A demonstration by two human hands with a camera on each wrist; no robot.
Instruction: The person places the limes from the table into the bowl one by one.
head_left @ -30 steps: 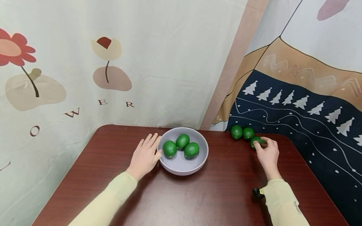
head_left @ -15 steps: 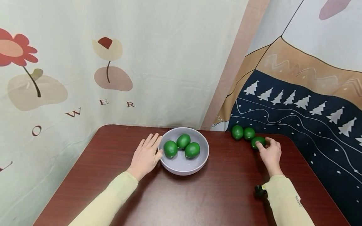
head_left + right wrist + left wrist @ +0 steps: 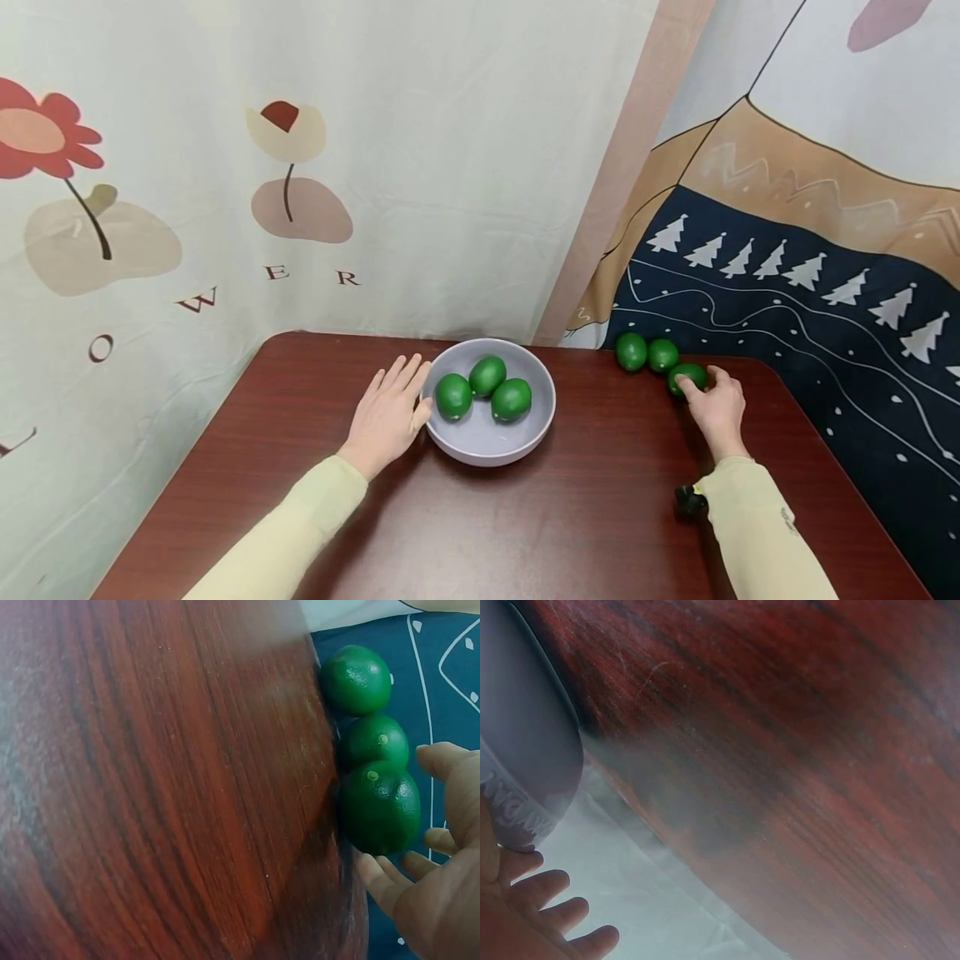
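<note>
A grey bowl (image 3: 487, 446) stands on the table with three green limes (image 3: 487, 375) inside. My left hand (image 3: 386, 421) lies against the bowl's left side, its fingers straight and its thumb by the rim. In the left wrist view, the fingertips (image 3: 536, 859) meet the bowl's outer wall (image 3: 532, 735). Three more limes sit in a touching row at the far right. My right hand (image 3: 716, 408) is spread around the nearest lime (image 3: 380, 808) of that row, thumb on one side and fingers on the other. Whether its fingertips touch the lime is hard to tell.
The dark red wooden table (image 3: 570, 517) ends just behind the bowl and the lime row. A pale printed curtain (image 3: 450, 208) hangs behind it, with a dark blue cloth (image 3: 810, 350) at the right. A small black device (image 3: 688, 502) is at my right wrist.
My right hand's fingers have drawn back slightly to the right and spread, uncovering more of the nearest lime. My left hand and the bowl have stayed in place.
</note>
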